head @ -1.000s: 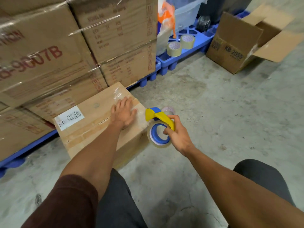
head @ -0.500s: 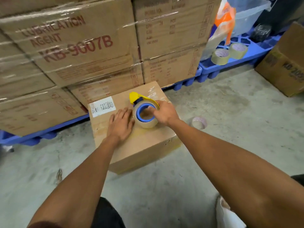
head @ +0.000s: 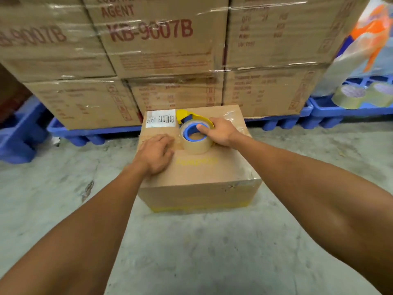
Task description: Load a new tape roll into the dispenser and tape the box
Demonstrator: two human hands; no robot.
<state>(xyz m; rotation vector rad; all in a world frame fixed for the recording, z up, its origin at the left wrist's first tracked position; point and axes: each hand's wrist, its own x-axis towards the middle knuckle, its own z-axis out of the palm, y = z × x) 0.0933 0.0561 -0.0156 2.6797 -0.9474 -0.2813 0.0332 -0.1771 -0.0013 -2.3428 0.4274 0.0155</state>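
Note:
A closed cardboard box (head: pixel 204 173) with a white label (head: pixel 160 121) at its far left corner sits on the concrete floor in front of me. On its top stands a yellow and blue tape dispenser (head: pixel 187 118) loaded with a brown tape roll (head: pixel 196 144). My right hand (head: pixel 219 130) grips the dispenser from the right, thumb on the blue hub. My left hand (head: pixel 156 155) lies flat on the box top, just left of the roll, fingers together.
Shrink-wrapped cartons (head: pixel 148 50) are stacked on blue pallets (head: pixel 93 133) right behind the box. At the far right, spare tape rolls (head: pixel 353 97) rest on another blue pallet (head: pixel 344 112) beside a plastic bag (head: pixel 361 50). Concrete floor (head: pixel 191 252) surrounds the box.
My right hand carried the dispenser from beside the box onto its top, toward the far edge. My left hand stayed pressed on the box. My head has moved closer.

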